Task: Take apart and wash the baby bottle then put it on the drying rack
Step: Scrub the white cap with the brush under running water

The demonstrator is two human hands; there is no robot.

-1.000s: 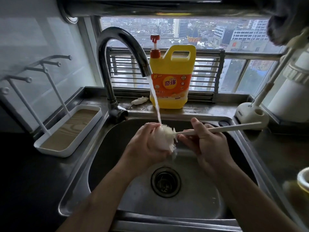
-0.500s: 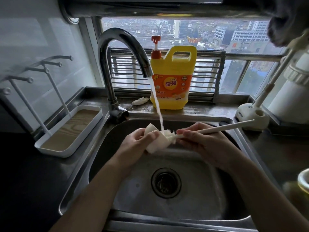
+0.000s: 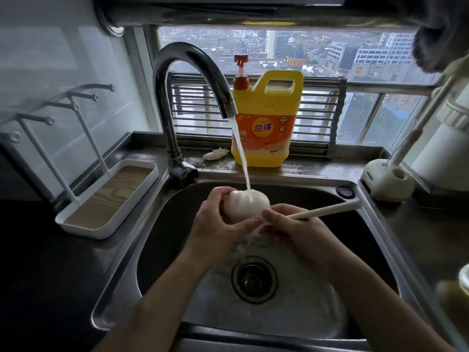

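Observation:
Over the steel sink [image 3: 132, 252], my left hand [image 3: 218, 224] grips a rounded white bottle part [image 3: 246, 204] under the running water from the faucet [image 3: 187, 64]. My right hand [image 3: 291, 227] pinches the white handle of a bottle brush [image 3: 327, 210], which points up to the right. The brush head is hidden inside the white part. A white drying rack [image 3: 106, 199] with upright pegs and a wood-grain tray stands on the counter to the left of the sink.
A yellow detergent jug [image 3: 266, 123] with a red pump stands behind the sink on the window ledge. A white brush holder [image 3: 388, 181] sits at the right corner. The drain [image 3: 253, 278] lies below my hands. A white scrap [image 3: 215, 153] lies by the faucet base.
The brush head has gone into the white part, which my left hand has turned under the water stream. Both hands have drawn closer together.

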